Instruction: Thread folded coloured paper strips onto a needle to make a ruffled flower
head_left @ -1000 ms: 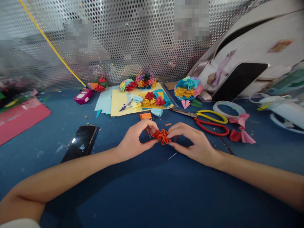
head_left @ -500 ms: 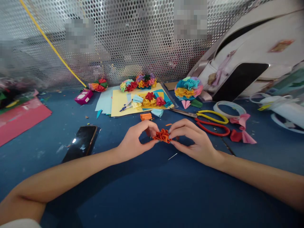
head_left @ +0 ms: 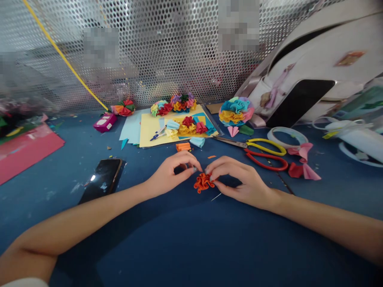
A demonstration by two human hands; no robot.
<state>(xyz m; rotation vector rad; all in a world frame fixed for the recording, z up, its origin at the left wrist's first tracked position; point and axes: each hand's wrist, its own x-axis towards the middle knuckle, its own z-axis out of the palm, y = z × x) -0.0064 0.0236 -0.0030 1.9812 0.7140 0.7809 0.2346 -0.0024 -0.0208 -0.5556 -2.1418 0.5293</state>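
An orange-red ruffled paper strip (head_left: pixel 204 183) sits low between my hands, just above the blue mat (head_left: pixel 155 247). My left hand (head_left: pixel 172 175) pinches its upper end between thumb and fingertips. My right hand (head_left: pixel 239 181) presses in from the other side, with fingertips on the ruffle's right edge. Part of the strip is hidden by those fingers. A thin silver needle (head_left: pixel 216 197) lies on the mat just below the ruffle, close to my right hand. Orange folded paper (head_left: pixel 183 147) lies just beyond my left hand.
Scissors with yellow handles (head_left: pixel 266 147) and red-handled scissors (head_left: pixel 266 161) lie to the right, near a tape roll (head_left: pixel 287 137) and a pink paper bow (head_left: pixel 302 159). A phone (head_left: pixel 103 175) lies left. Paper flowers stand on a yellow card (head_left: pixel 152 129) beyond.
The ruffled strip has moved down toward me and now looks looser and more curled. My fingers have shifted their hold on it, and my left hand sits slightly further back.
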